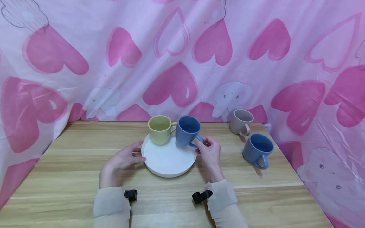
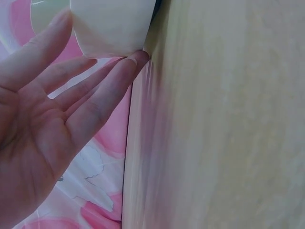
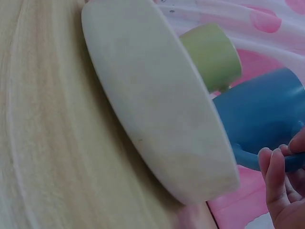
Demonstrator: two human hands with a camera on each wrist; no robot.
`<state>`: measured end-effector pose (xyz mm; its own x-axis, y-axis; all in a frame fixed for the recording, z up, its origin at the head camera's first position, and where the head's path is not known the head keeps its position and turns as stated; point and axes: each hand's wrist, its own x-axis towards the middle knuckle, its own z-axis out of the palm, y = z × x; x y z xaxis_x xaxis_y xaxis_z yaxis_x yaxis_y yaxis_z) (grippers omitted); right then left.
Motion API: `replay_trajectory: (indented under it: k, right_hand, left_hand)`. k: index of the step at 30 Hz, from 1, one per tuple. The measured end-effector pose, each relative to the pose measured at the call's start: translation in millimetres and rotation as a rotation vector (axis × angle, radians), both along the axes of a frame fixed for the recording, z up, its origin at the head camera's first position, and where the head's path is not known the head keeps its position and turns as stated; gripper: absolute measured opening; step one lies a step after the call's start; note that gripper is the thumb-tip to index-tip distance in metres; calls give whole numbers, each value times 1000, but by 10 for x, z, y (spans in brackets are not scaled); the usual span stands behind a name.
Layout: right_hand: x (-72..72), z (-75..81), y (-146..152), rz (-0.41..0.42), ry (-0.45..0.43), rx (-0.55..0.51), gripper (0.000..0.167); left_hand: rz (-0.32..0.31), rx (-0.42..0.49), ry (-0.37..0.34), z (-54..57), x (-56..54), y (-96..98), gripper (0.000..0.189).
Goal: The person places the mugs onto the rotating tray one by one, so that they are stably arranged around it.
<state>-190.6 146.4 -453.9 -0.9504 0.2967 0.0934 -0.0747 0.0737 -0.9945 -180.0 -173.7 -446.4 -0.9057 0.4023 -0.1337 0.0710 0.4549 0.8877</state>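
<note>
My right hand (image 1: 209, 152) pinches the handle of a blue mug (image 1: 187, 129) standing at the back right of a round white tray (image 1: 171, 160). The right wrist view shows thumb and fingers on that handle (image 3: 250, 160). A green mug (image 1: 159, 129) is on the tray's back left, its handle pointing toward the blue mug. At the tray's left side, my left hand (image 1: 122, 158) holds the wall, thumb at the rim and fingertips (image 2: 126, 67) by the bottom edge. The left wrist view shows the palm and the slightly bent fingers.
To the right on the wooden table (image 1: 71, 177) stand a grey mug (image 1: 239, 122) near the back edge and a second blue mug (image 1: 256, 148) in front of it. A pink heart-patterned cloth (image 1: 171, 85) hangs behind the table and along its right side.
</note>
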Motion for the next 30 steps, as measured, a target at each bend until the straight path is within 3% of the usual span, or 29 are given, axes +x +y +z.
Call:
replay_trajectory:
  k: [5,9,16,22,30]
  right_hand:
    - [7,-111,30,6,-51,28,2]
    - [-27,-177,14,8,-43,23,8]
    - [-84,-183,2,10,-37,74,6]
    - [-91,-167,13,23,-38,91,13]
    - [-128,-102,23,85,-56,-18,16]
  left_hand:
    - [6,-12,-26,-48,15,22,81]
    - [7,-25,-18,-30,20,7,82]
    - [-18,17,-2,-7,-1,3,81]
    - [7,-3,-38,-5,-1,15,88]
    - [10,33,-39,5,-7,-2,80]
